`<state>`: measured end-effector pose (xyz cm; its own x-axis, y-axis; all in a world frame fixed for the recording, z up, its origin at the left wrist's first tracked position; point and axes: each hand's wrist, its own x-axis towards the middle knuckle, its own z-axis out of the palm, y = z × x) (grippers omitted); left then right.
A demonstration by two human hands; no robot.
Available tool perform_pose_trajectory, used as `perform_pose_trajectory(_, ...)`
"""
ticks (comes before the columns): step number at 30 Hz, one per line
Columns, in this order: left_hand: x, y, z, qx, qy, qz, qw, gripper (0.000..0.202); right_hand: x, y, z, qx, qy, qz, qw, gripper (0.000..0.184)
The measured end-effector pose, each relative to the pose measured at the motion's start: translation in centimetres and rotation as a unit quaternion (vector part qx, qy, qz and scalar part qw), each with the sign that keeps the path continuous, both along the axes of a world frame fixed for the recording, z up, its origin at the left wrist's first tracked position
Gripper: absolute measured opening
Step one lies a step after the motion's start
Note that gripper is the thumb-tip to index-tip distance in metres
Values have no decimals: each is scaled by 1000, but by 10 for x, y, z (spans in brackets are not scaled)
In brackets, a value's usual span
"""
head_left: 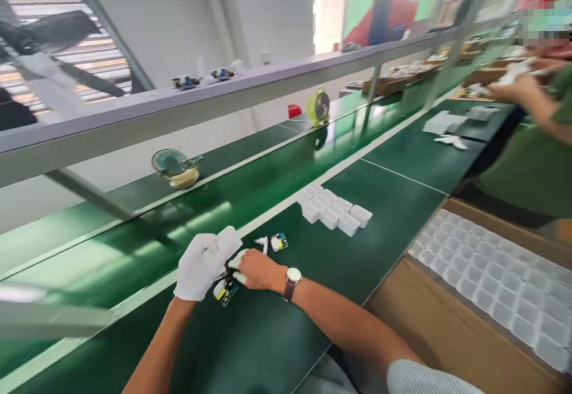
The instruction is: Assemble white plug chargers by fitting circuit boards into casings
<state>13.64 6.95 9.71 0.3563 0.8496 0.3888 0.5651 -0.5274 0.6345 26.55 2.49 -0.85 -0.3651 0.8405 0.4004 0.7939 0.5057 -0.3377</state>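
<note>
Far left: a round fan with a beige base (182, 178) was set on the green ledge beyond the shiny green strip. The left hand (196, 272) was covered by a white glove and held over the near table (268, 337), close to the pale edge strip. Left fingers were bunched toward the right hand; whether anything was clamped in them cannot be told, white on white.

Next right: a small circuit board (226, 292) with a white and a yellow part was seen just below the gap between the two hands. It was placed right under the right fingertips (240, 277), which were covered in white; contact cannot be told. Dark bits were seen between the hands, too blurred to name. The right hand (259, 269) was left bare across the back, fingers bent toward the left glove; grip cannot be told. A watch (292, 282) was worn on that wrist.

Just beyond the right knuckles, a second circuit board (279, 242) was laid on the table, with a white plug (263, 242) beside it on its left. Farther right, white plastic cups (335, 209) were grouped in rows, well apart from the fingers. At far right, more cups were packed in a cardboard box (402, 322).
</note>
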Motion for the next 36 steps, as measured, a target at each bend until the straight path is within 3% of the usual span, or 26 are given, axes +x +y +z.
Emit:
perform_pose_trajectory(6, -113, -3, -29, -3, 12, 140, 990, 28, -3, -4, -29, 21, -6, 0, 1000, 28)
perform_pose_trajectory(11, -159, -19, -68, -22, 44, 177, 983, 34, -11, -16, -27, 32, -28, -27, 999, 33)
perform_pose_trajectory(14, -169, -28, -86, -23, 53, 158, 986, 40, -19, -25, -22, 40, -46, -29, 998, 33)
perform_pose_trajectory(17, -173, -35, -96, -32, 58, 143, 988, 55, -30, -37, -17, 46, -62, -28, 997, 35)
perform_pose_trajectory(24, -175, -48, -92, -149, 25, 95, 984, 95, -35, -66, 9, 49, -63, -4, 997, 26)
perform_pose_trajectory(27, -176, -49, -94, -197, 12, 66, 978, 108, -29, -59, 21, 39, -57, 44, 997, 41)
perform_pose_trajectory(32, -178, -48, -99, -196, 24, 37, 980, 93, -30, -29, 23, -103, -71, 132, 983, 74)
perform_pose_trajectory(36, -179, -52, -100, -177, 7, 29, 984, 74, -35, -12, 28, -179, -90, 167, 965, 80)
